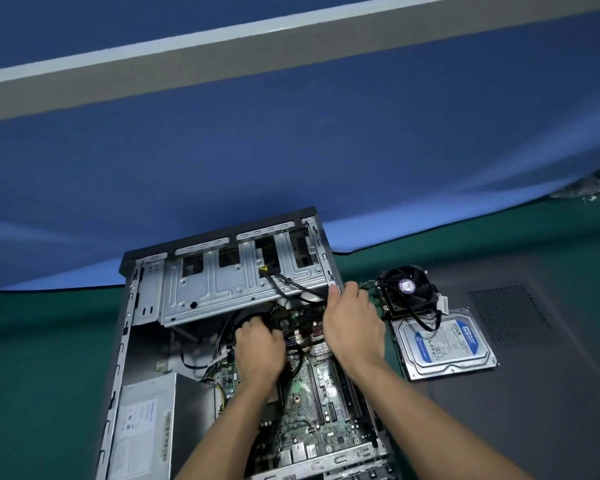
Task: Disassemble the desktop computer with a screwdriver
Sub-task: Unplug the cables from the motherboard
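With the computer case [201, 327] lying open on the green mat [42, 341], the right hand [352, 327] grips the drive cage [229, 289] edge while the left hand [257, 351] seems to grasp cables underneath, probably unplugging next.

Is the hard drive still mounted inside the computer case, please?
No, the hard drive lies on the mat right of the computer case.

Green table [49, 341], open computer case [146, 292], dark side panel [534, 393] lying flat on it
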